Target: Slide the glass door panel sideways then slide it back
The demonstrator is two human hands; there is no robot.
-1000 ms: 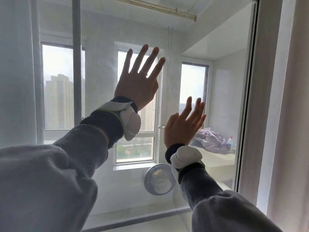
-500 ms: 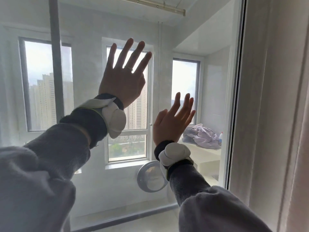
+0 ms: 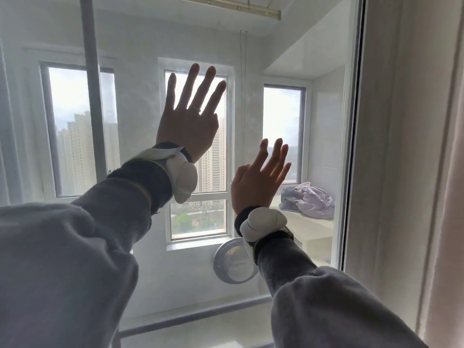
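The glass door panel (image 3: 140, 116) fills most of the head view, hazy and see-through. Its right edge meets the pale door frame (image 3: 351, 172). A grey vertical frame bar (image 3: 94, 96) stands at the left. My left hand (image 3: 190, 116) is pressed flat against the glass high in the middle, fingers spread. My right hand (image 3: 258, 179) lies flat on the glass lower and to the right, fingers apart. Both wrists carry white bands over dark cuffs and grey sleeves.
Behind the glass is a balcony room with three windows, a crumpled lilac cloth (image 3: 308, 199) on a white ledge and a round metal lid (image 3: 233, 262) low down. A beige curtain (image 3: 449, 197) hangs at the far right. A ceiling rail (image 3: 238, 6) runs above.
The grey vertical bar and the right door frame have shifted in the view between frames, first leftward, then slightly back right. Both hands stay flat on the glass.
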